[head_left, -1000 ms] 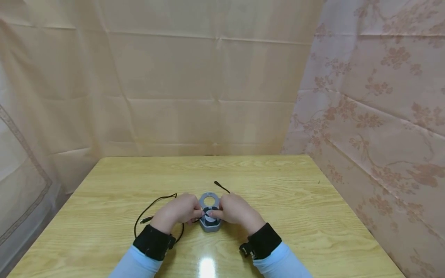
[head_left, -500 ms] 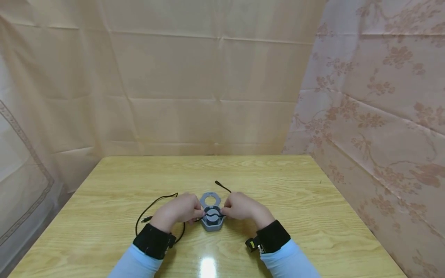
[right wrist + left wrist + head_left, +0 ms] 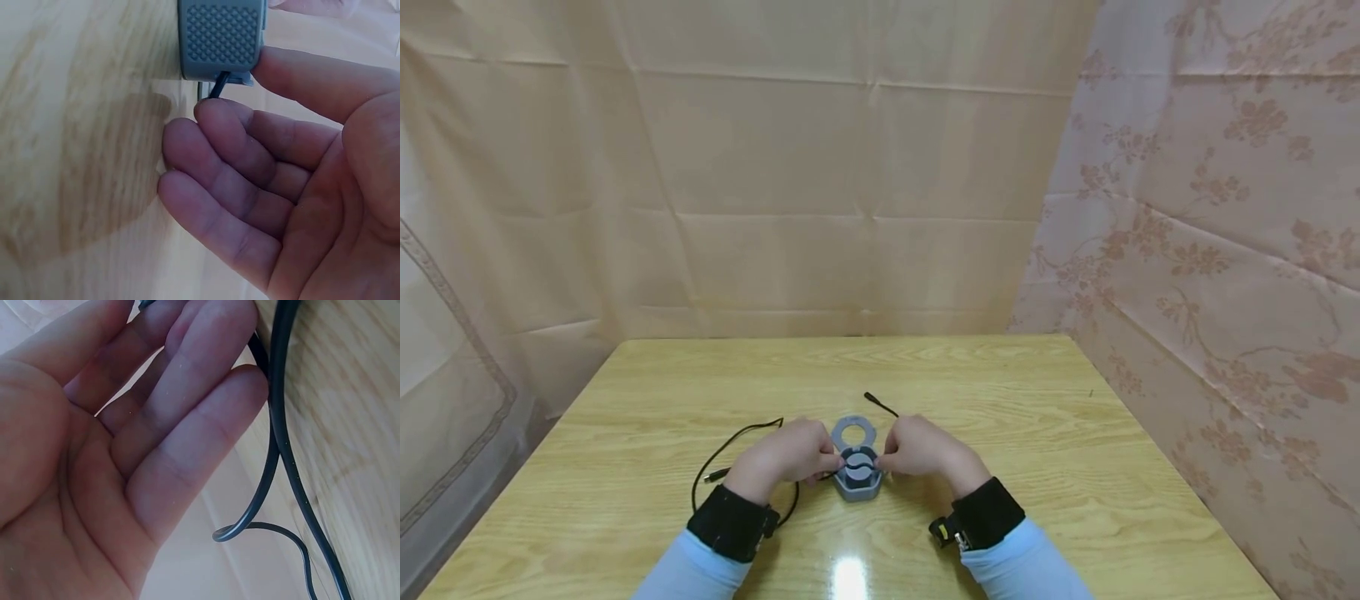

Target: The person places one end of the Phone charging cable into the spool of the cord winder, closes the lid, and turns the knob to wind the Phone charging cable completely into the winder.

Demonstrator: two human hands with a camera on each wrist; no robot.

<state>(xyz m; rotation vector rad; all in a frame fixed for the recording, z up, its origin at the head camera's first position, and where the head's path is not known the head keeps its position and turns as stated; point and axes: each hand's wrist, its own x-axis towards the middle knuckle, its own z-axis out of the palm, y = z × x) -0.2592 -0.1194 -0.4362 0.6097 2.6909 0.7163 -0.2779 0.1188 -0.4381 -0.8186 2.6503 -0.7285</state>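
Note:
A small grey hexagonal case [image 3: 859, 493] sits on the table between both hands, its ring-shaped lid [image 3: 853, 419] swung up at the far side. Across the round hub inside it runs a black cable [image 3: 695, 483]. At the case's left side, the left hand [image 3: 786, 450] pinches the cable between thumb and index finger; in the left wrist view cable strands [image 3: 278, 437] hang past its other fingers. The right hand [image 3: 925, 448] holds the cable at the opposite side. In the right wrist view its thumb touches the textured case wall [image 3: 222, 34], where the cable [image 3: 218, 85] comes out toward the fingertips.
The cable loops on the table left of the left hand, one plug [image 3: 711, 477] lying inside the loop. Its other end [image 3: 871, 397] points away beyond the right hand. Beige cloth [image 3: 775, 208] hangs behind the wooden table [image 3: 1000, 400], patterned cloth [image 3: 1225, 250] to the right.
The right hand has drawn slightly right, off the middle of the case to its right edge, with the cable now across the hub. The left hand stays almost where it was.

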